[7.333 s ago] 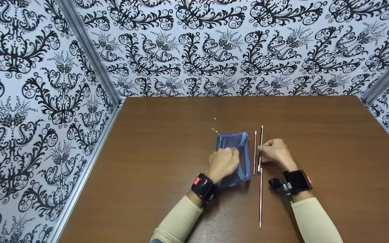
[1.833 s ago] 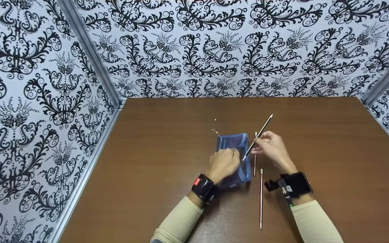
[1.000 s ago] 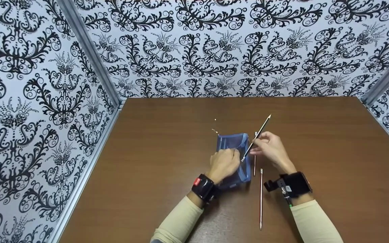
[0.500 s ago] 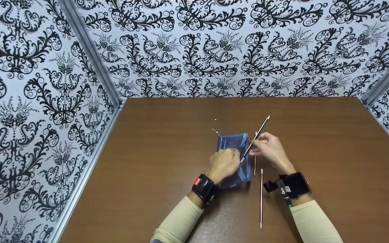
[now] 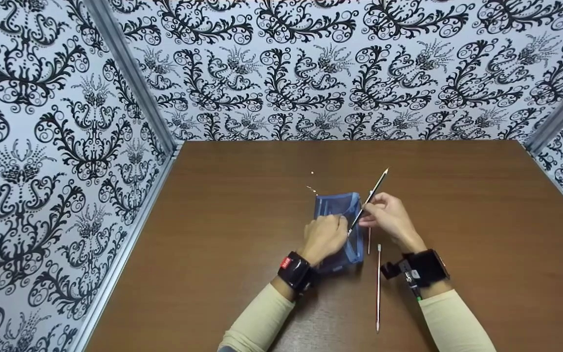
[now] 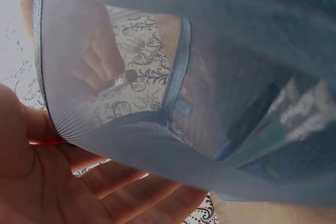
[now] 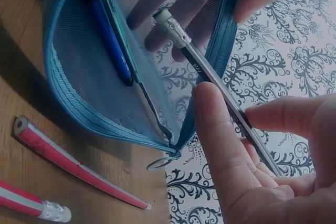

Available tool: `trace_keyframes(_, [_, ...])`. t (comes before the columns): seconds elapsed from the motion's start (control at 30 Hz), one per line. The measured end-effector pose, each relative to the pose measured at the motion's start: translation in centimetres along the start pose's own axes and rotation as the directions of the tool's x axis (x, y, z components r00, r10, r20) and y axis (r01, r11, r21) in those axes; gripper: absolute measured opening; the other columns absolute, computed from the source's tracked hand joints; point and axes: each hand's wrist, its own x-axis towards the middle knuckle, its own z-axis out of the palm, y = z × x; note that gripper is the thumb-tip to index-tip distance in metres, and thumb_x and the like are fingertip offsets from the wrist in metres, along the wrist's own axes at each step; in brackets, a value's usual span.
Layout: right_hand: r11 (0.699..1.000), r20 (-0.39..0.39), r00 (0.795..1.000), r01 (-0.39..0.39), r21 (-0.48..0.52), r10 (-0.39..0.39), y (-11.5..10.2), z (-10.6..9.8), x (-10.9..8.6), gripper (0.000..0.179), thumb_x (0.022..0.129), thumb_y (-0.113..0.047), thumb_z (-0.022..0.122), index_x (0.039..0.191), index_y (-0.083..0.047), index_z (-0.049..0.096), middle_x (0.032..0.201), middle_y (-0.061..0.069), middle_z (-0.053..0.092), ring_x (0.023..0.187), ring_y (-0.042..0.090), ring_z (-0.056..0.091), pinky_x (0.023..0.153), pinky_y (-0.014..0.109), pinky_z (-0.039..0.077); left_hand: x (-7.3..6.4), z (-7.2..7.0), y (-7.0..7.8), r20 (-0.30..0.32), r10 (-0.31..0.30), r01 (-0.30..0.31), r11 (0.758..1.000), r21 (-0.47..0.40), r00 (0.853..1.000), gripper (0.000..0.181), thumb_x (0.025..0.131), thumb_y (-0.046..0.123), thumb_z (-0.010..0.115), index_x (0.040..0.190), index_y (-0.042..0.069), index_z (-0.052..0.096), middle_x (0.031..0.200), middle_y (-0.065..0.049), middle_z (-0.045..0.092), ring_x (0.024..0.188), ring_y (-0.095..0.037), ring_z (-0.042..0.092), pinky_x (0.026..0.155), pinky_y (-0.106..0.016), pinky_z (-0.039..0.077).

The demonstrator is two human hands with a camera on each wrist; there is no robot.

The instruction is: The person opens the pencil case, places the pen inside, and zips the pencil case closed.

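Black-scrolled wallpaper [image 5: 306, 73] rises behind a brown wooden table [image 5: 223, 234]; on it the blue mesh pouch [image 5: 336, 203] sits in the left hand [image 5: 327, 237], its mouth facing the right hand [image 5: 391, 215]. The right hand pinches a dark pencil [image 5: 375, 189] between thumb and fingers, eraser end toward the mouth; whether the eraser has crossed the rim cannot be told. To go in well, the pencil should probably line up with the pouch's length, clear of the zip [image 7: 84, 114] and alongside the blue pen [image 7: 110, 40] inside; a loose, steady pinch would likely let it slide without snagging mesh; the rim is best kept spread. The left forearm reaches in from lower left, thumb and fingers gripping the rim, fingers showing through the mesh; the right forearm slants in from lower right, hand raised beside two red pencils [image 7: 79, 169].
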Motion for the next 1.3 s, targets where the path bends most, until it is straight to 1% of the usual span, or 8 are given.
trace_keyframes(0.23, [1.000,0.022,1.000,0.009,0.022,-0.009,0.04,0.09,-0.01,0.014,0.095,0.003,0.053,0.104,0.008,0.043,0.081,0.010,0.069,0.064,0.015,0.071,0.068,0.031,0.059,0.07,0.09,-0.01,0.007,-0.005,0.005,1.000,0.007,1.000,0.041,0.102,0.031,0.037,0.070,0.017,0.058,0.086,-0.004,0.072,0.081,-0.028,0.070,0.064,-0.042,0.051])
trace_keyframes(0.4, [1.000,0.019,1.000,-0.007,-0.001,0.007,0.06,0.22,0.00,0.015,0.096,0.003,0.053,0.106,0.008,0.044,0.079,0.008,0.069,0.064,0.016,0.071,0.069,0.032,0.059,0.08,0.08,-0.04,0.008,-0.006,0.006,1.000,0.003,1.000,0.041,0.102,0.031,0.038,0.068,0.018,0.057,0.085,-0.004,0.071,0.080,-0.027,0.070,0.064,-0.042,0.051])
trace_keyframes(0.57, [1.000,0.026,0.999,-0.027,-0.002,0.027,0.09,0.28,0.06,0.019,0.095,0.003,0.053,0.110,0.009,0.043,0.080,0.009,0.068,0.066,0.016,0.071,0.070,0.032,0.059,0.12,0.09,-0.07,0.007,-0.008,0.008,1.000,-0.004,1.000,0.042,0.102,0.032,0.037,0.068,0.018,0.056,0.084,-0.003,0.071,0.080,-0.027,0.070,0.063,-0.042,0.051])
trace_keyframes(0.73, [1.000,0.033,0.999,-0.026,-0.001,0.026,0.17,0.44,0.04,0.016,0.094,0.003,0.053,0.107,0.007,0.042,0.079,0.008,0.067,0.064,0.016,0.071,0.069,0.033,0.059,0.16,0.14,0.01,-0.006,-0.011,0.011,1.000,0.002,1.000,0.043,0.101,0.031,0.037,0.067,0.017,0.058,0.085,-0.004,0.072,0.081,-0.028,0.071,0.062,-0.043,0.051])
trace_keyframes(0.87, [0.999,0.034,0.999,-0.033,0.001,0.033,0.22,0.58,-0.02,0.014,0.094,0.004,0.052,0.103,0.005,0.042,0.079,0.008,0.067,0.064,0.016,0.070,0.070,0.033,0.059,0.19,0.13,0.06,-0.004,-0.017,0.017,1.000,0.004,1.000,0.043,0.101,0.031,0.036,0.068,0.017,0.059,0.086,-0.005,0.073,0.082,-0.028,0.071,0.062,-0.044,0.051])
trace_keyframes(1.3, [0.999,0.048,0.998,-0.041,0.020,0.040,0.19,0.96,-0.28,0.015,0.093,0.005,0.054,0.102,0.005,0.042,0.080,0.010,0.067,0.063,0.016,0.070,0.065,0.029,0.059,0.20,0.17,0.01,0.003,-0.008,0.008,1.000,0.013,1.000,0.043,0.102,0.032,0.037,0.074,0.016,0.065,0.093,-0.007,0.074,0.084,-0.028,0.071,0.065,-0.044,0.052])
